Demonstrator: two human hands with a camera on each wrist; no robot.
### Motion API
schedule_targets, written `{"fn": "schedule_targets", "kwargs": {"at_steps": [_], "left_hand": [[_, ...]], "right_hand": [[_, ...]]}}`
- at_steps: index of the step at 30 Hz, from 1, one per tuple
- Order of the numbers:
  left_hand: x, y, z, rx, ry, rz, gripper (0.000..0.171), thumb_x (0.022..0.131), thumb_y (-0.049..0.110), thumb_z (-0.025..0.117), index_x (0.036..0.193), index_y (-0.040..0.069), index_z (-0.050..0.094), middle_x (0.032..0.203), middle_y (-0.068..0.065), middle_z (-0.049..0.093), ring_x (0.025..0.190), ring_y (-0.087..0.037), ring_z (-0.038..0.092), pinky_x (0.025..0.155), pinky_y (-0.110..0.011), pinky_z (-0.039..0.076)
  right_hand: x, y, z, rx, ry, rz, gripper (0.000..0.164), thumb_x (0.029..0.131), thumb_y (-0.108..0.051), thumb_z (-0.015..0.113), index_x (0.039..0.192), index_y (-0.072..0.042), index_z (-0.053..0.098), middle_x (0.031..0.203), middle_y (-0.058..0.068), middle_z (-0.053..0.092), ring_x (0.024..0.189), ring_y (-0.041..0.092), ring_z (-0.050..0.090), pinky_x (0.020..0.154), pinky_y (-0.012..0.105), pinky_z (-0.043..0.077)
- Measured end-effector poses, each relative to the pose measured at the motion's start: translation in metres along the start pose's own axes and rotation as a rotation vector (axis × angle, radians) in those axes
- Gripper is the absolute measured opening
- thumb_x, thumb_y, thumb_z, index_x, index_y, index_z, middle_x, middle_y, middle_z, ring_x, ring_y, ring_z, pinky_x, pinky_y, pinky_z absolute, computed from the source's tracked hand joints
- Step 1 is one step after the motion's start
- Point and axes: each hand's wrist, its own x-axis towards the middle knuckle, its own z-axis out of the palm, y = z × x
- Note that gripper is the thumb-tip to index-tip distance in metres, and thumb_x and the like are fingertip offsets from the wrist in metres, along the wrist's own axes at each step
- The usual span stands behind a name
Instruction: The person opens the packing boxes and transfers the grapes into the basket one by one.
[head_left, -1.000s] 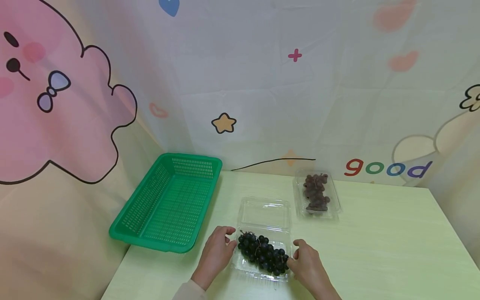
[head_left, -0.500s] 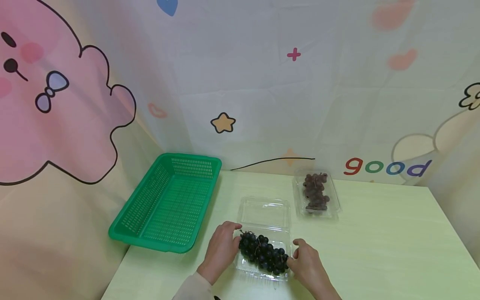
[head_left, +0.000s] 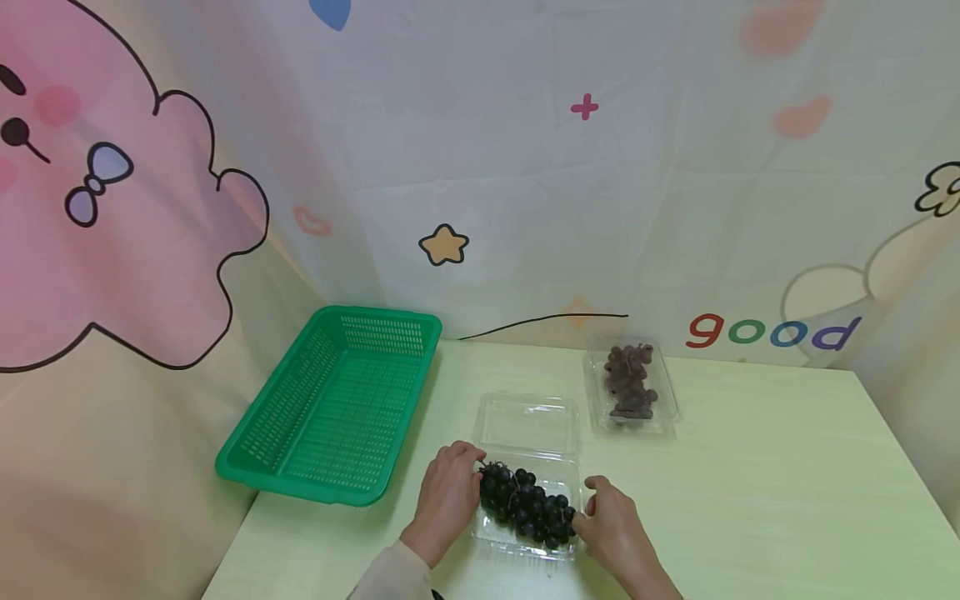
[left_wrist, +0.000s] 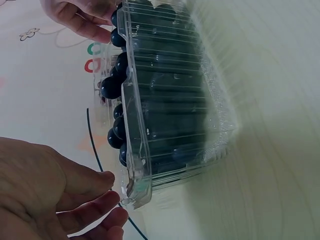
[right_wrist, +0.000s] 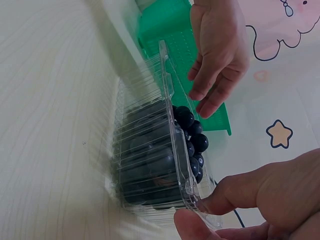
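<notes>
The right hand [head_left: 615, 522] pinches the right edge of the clear box [head_left: 491, 533] between thumb and finger. At the box's left edge, the left hand [head_left: 447, 500] has its fingers loosely bent and grips nothing visible; whether it touches the plastic I cannot tell. Dark grapes [head_left: 528, 505] lie inside the box, slanting across it, some standing above its rim. A matching light pinch on the left edge would probably serve best, both sides kept level, since thin plastic likely flexes under the bunch; the thumbs should stay off the berries. The lid [head_left: 527, 425] lies folded back beyond the box. Left of the box sits a green basket [head_left: 345, 421]; beyond it to the right, reddish grapes [head_left: 630, 379]. Compared with a second ago, the left hand is closer to the box, while the right hand, box and grapes hold their places.
</notes>
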Motion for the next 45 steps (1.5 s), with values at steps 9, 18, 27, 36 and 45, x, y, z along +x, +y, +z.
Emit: {"fn": "schedule_targets", "kwargs": {"at_steps": [9,18,27,36,45], "left_hand": [[-0.001,-0.001,0.006,0.095,0.027,0.059,0.022,0.086,0.001,0.081,0.107,0.003,0.076,0.108,-0.01,0.07,0.095,-0.028,0.063,0.078,-0.041,0.054],[-0.001,0.0,0.011,0.164,0.048,0.091,0.023,0.084,0.0,0.082,0.106,0.003,0.077,0.108,-0.009,0.072,0.096,-0.028,0.062,0.077,-0.039,0.055],[0.0,0.001,0.013,0.209,0.056,0.109,0.023,0.083,-0.008,0.076,0.102,0.005,0.078,0.102,-0.008,0.072,0.092,-0.027,0.059,0.076,-0.038,0.052],[0.003,-0.001,0.015,0.261,0.002,0.13,0.027,0.078,-0.007,0.082,0.101,0.006,0.077,0.093,-0.007,0.067,0.083,-0.024,0.054,0.072,-0.034,0.05],[0.005,0.0,0.015,0.302,-0.008,0.156,0.025,0.077,-0.009,0.084,0.094,0.005,0.072,0.085,-0.007,0.062,0.077,-0.023,0.053,0.068,-0.032,0.049]], "right_hand": [[0.0,0.0,0.0,0.019,-0.002,0.011,0.051,0.079,0.004,0.068,0.125,0.019,0.053,0.076,0.004,0.053,0.051,0.013,0.055,0.058,0.031,0.047],[0.0,0.0,0.0,0.017,-0.004,0.007,0.05,0.079,0.004,0.07,0.124,0.019,0.054,0.076,0.004,0.053,0.051,0.014,0.055,0.059,0.033,0.047],[-0.001,0.0,0.0,0.02,-0.006,0.005,0.05,0.079,0.004,0.069,0.124,0.019,0.053,0.076,0.004,0.053,0.05,0.014,0.055,0.06,0.033,0.047],[-0.001,0.001,0.001,0.017,0.004,-0.005,0.05,0.079,0.004,0.07,0.124,0.019,0.054,0.077,0.003,0.053,0.052,0.013,0.055,0.06,0.033,0.048],[-0.002,0.003,0.002,0.016,0.019,-0.021,0.05,0.078,0.004,0.07,0.124,0.018,0.054,0.076,0.003,0.053,0.051,0.013,0.054,0.06,0.032,0.048]]}}
